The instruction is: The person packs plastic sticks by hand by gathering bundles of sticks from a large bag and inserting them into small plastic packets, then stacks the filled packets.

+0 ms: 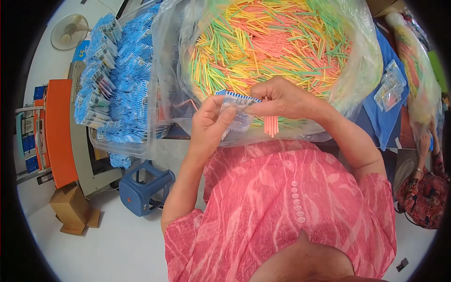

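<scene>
My left hand (212, 123) pinches a small clear plastic packet (240, 123) with a blue-and-white striped top edge. Close beside it, my right hand (277, 99) is closed around a small bunch of pink straw-like sticks (271, 126), whose ends hang below the fingers. The right fingertips also meet the packet's upper edge; whether they grip it is hard to tell. Just beyond both hands lies a large heap of pink, yellow and green straw-like sticks (263, 42) inside a clear plastic bag (364, 77).
On the left, a clear plastic bin (145, 148) holds many blue-striped packets (131, 80). A blue stool (145, 188) and a cardboard box (73, 207) stand on the floor. At right are packets (391, 87) on a blue cloth (386, 129) and another person's arms (425, 148).
</scene>
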Demonstrator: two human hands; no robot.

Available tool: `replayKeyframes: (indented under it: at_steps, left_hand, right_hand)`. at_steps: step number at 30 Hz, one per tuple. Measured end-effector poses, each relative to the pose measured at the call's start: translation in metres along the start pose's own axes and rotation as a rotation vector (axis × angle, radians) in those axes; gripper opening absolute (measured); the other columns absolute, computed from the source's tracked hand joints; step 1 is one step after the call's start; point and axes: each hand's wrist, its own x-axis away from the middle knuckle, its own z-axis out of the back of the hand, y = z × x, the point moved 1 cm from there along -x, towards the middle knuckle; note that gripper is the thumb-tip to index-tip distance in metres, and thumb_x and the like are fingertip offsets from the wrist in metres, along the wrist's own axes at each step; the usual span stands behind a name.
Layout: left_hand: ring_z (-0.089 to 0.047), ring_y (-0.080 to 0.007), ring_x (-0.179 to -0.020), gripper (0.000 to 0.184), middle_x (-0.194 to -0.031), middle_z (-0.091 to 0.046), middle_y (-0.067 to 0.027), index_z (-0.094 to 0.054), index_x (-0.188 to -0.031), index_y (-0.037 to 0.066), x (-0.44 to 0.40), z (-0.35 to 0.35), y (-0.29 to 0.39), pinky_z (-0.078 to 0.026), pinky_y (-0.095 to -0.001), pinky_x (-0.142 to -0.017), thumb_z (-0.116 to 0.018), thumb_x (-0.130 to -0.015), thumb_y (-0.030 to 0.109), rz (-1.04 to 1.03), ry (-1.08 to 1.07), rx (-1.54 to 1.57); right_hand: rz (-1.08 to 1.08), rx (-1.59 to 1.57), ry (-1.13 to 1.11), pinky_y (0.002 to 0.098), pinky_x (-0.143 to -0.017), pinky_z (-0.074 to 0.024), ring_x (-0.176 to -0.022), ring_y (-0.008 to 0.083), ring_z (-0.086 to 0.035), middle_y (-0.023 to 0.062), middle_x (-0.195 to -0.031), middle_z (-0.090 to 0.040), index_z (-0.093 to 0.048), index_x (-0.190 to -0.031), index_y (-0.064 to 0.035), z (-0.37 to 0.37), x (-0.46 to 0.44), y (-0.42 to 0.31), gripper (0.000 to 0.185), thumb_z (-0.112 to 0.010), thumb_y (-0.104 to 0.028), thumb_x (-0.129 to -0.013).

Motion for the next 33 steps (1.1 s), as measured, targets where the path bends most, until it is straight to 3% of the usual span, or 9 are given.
replayKeyframes:
  at_steps: [2, 5, 9, 12, 16, 25, 28, 33]
  left_hand:
    - [-0.055, -0.0026, -0.078, 0.010, -0.082, -0.067, 0.0008, -0.064, -0.096, 0.000, -0.001, -0.003, 0.000, -0.045, -0.0219, -0.064, -0.059, -0.093, 0.007, 0.056, 0.009, 0.131]
    - [-0.058, -0.0039, -0.077, 0.010, -0.087, -0.068, -0.0020, -0.067, -0.095, -0.003, -0.007, 0.007, -0.008, -0.046, -0.0204, -0.065, -0.062, -0.090, 0.005, -0.074, -0.044, -0.172]
    - [-0.059, -0.0050, -0.079, 0.007, -0.087, -0.069, -0.0030, -0.069, -0.090, -0.004, -0.009, 0.008, -0.011, -0.046, -0.0195, -0.066, -0.067, -0.086, 0.003, -0.037, 0.060, -0.042]
    - [-0.059, -0.0053, -0.078, 0.009, -0.087, -0.069, -0.0028, -0.070, -0.091, -0.004, -0.013, 0.011, -0.012, -0.046, -0.0193, -0.066, -0.069, -0.084, 0.001, -0.010, 0.011, 0.029]
    - [-0.059, -0.0054, -0.077, 0.010, -0.086, -0.069, -0.0025, -0.071, -0.093, -0.004, -0.014, 0.000, -0.008, -0.045, -0.0191, -0.066, -0.070, -0.083, 0.000, 0.016, -0.075, 0.068]
    - [-0.060, -0.0063, -0.078, 0.015, -0.085, -0.069, -0.0028, -0.071, -0.098, -0.004, -0.020, -0.008, -0.010, -0.047, -0.0205, -0.069, -0.069, -0.084, 0.001, -0.031, -0.256, -0.033]
    - [-0.061, -0.0069, -0.079, 0.015, -0.086, -0.069, -0.0028, -0.071, -0.099, -0.003, -0.021, -0.015, -0.007, -0.048, -0.0209, -0.070, -0.068, -0.085, 0.002, 0.032, -0.241, 0.014]
    - [-0.061, -0.0079, -0.080, 0.016, -0.086, -0.070, -0.0031, -0.072, -0.100, -0.002, -0.023, -0.023, -0.009, -0.049, -0.0216, -0.071, -0.066, -0.088, 0.007, 0.105, -0.208, 0.113]
  right_hand:
    - [-0.009, 0.026, 0.014, 0.0286, -0.049, -0.0296, -0.056, 0.0058, -0.035, -0.0020, -0.058, -0.036, -0.048, -0.064, -0.0020, 0.002, 0.003, -0.002, 0.036, -0.071, -0.024, -0.083]
    - [-0.021, 0.074, 0.042, 0.0278, -0.050, -0.0302, -0.058, 0.0052, -0.037, -0.0023, -0.060, -0.039, -0.050, -0.068, -0.0020, 0.007, 0.008, -0.005, 0.034, -0.073, -0.023, -0.082]
    - [-0.245, 0.178, 0.208, 0.0266, -0.049, -0.0296, -0.056, 0.0047, -0.038, -0.0020, -0.058, -0.040, -0.048, -0.066, -0.0022, 0.015, 0.022, -0.002, 0.034, -0.072, -0.020, -0.083]
    - [0.148, 0.458, 0.342, 0.0251, -0.047, -0.0283, -0.055, 0.0035, -0.038, -0.0031, -0.057, -0.041, -0.047, -0.064, -0.0035, 0.015, 0.026, 0.007, 0.034, -0.072, -0.017, -0.083]
    - [0.111, 0.095, 0.486, 0.0246, -0.047, -0.0280, -0.054, 0.0028, -0.037, -0.0044, -0.056, -0.041, -0.047, -0.062, -0.0044, 0.033, 0.012, -0.033, 0.036, -0.072, -0.018, -0.084]
    - [0.114, 0.149, 0.410, 0.0237, -0.047, -0.0289, -0.055, 0.0025, -0.038, -0.0046, -0.057, -0.043, -0.049, -0.063, -0.0043, 0.029, -0.007, -0.037, 0.033, -0.072, -0.017, -0.083]
    - [0.183, 0.317, 0.332, 0.0230, -0.048, -0.0317, -0.056, 0.0026, -0.041, -0.0037, -0.058, -0.046, -0.052, -0.067, -0.0038, 0.026, -0.004, -0.038, 0.028, -0.072, -0.016, -0.082]
    - [0.131, 0.210, 0.247, 0.0230, -0.049, -0.0344, -0.057, 0.0035, -0.044, -0.0004, -0.061, -0.050, -0.055, -0.073, -0.0038, 0.028, 0.004, -0.036, 0.022, -0.071, -0.015, -0.082]
